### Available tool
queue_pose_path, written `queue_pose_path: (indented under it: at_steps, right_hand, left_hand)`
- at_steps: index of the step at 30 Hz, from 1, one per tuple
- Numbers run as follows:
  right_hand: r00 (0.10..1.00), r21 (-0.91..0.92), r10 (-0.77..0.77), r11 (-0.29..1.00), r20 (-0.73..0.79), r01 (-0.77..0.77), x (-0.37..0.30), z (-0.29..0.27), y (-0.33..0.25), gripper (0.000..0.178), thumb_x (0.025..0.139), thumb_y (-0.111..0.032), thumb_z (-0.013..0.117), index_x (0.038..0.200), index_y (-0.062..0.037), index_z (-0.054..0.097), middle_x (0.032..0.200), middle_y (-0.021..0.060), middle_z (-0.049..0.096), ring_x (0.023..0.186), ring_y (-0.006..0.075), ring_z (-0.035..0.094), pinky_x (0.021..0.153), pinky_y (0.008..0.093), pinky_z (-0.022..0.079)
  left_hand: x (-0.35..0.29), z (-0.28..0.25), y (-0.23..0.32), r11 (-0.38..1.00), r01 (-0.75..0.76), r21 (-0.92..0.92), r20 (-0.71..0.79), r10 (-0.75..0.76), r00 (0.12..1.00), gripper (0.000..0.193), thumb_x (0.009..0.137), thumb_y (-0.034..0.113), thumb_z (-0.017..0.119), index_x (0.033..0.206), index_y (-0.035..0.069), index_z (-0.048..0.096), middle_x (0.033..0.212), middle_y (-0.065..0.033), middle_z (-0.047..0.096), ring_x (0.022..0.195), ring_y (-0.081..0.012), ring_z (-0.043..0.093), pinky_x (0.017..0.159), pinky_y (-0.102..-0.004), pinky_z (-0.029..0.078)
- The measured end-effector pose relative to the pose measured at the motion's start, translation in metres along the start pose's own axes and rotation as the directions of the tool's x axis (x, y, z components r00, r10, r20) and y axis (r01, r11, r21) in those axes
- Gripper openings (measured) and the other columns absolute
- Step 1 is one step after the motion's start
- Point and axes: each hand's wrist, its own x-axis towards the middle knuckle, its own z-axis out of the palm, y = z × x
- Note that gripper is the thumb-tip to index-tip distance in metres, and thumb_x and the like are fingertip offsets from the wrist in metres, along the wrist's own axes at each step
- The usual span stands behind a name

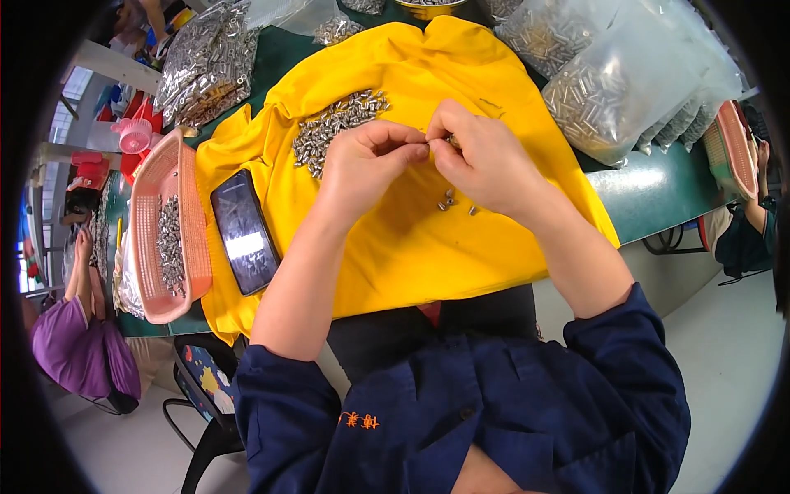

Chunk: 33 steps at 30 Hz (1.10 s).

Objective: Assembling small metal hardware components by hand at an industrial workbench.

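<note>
Over a yellow cloth (395,263), my two hands meet with fingertips almost touching. My left hand (370,160) is pinched closed, thumb against forefinger, on something too small to make out. My right hand (481,156) is also closed, its fingers curled in; a bit of metal shows between them, but its kind is unclear. Just left of my left hand lies a heap of small silvery metal cylinders (325,132). Below my right hand, several loose metal cylinders (444,202) rest on the cloth.
A black phone (245,232) lies on the cloth's left side, beside a pink basket (197,263) holding more metal parts. Clear bags of metal pieces (597,99) stand at the far right, another bag (210,62) at the far left. People sit at both sides of the green table (658,193).
</note>
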Motion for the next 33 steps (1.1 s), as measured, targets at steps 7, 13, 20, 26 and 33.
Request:
queue_pose_path:
  at_steps: [7,13,20,26,33]
  right_hand:
    - [0.976,0.392,0.209,0.905,-0.065,-0.168,0.005,-0.009,0.009,0.008,0.079,-0.01,0.049,0.081,-0.0021,0.048,0.068,0.0036,0.05,0.061,0.0097,0.045,0.054,0.0237,0.038]
    - [0.991,0.336,0.109,0.938,-0.071,-0.079,0.006,-0.006,0.01,0.008,0.078,-0.009,0.051,0.08,-0.0021,0.047,0.068,0.0028,0.05,0.06,0.0091,0.044,0.055,0.0227,0.037]
    - [0.996,0.36,0.083,0.931,-0.045,-0.061,0.003,-0.007,0.004,0.008,0.078,-0.009,0.051,0.08,-0.0028,0.047,0.068,0.0021,0.05,0.061,0.0085,0.043,0.055,0.0225,0.037]
    - [0.994,0.432,0.113,0.896,-0.011,-0.097,0.003,-0.007,0.001,0.007,0.078,-0.009,0.05,0.08,-0.0031,0.047,0.069,0.001,0.049,0.062,0.0074,0.042,0.055,0.0217,0.037]
    - [0.996,0.054,-0.036,0.998,-0.083,0.041,0.0,-0.003,-0.001,0.005,0.078,-0.005,0.048,0.081,-0.0016,0.047,0.068,0.0081,0.052,0.062,0.0166,0.051,0.055,0.0263,0.04]
  left_hand:
    - [0.008,-0.008,-0.006,0.996,-0.089,-0.008,-0.142,0.087,0.986,0.012,0.077,0.0,0.057,0.089,-0.001,0.059,0.081,-0.0043,0.062,0.073,-0.0097,0.058,0.068,-0.02,0.045]
    - [0.008,-0.003,-0.01,0.975,-0.182,0.127,-0.071,0.192,0.979,0.013,0.078,0.003,0.057,0.09,0.001,0.061,0.085,-0.0029,0.061,0.074,-0.01,0.057,0.068,-0.0219,0.045]
    - [0.003,0.0,-0.002,0.773,0.148,-0.617,0.111,-0.101,0.989,0.011,0.081,0.006,0.055,0.091,0.001,0.056,0.083,-0.0068,0.059,0.073,-0.0136,0.057,0.069,-0.0255,0.049]
    - [0.003,0.0,-0.003,0.763,0.151,-0.628,0.156,-0.067,0.986,0.01,0.081,0.004,0.054,0.09,0.001,0.056,0.083,-0.0067,0.059,0.074,-0.0144,0.058,0.07,-0.0263,0.05]
    - [0.003,0.005,-0.001,0.896,0.024,-0.443,0.036,-0.009,0.999,0.009,0.078,0.002,0.057,0.087,-0.001,0.058,0.08,-0.0074,0.061,0.072,-0.0143,0.059,0.069,-0.0243,0.049]
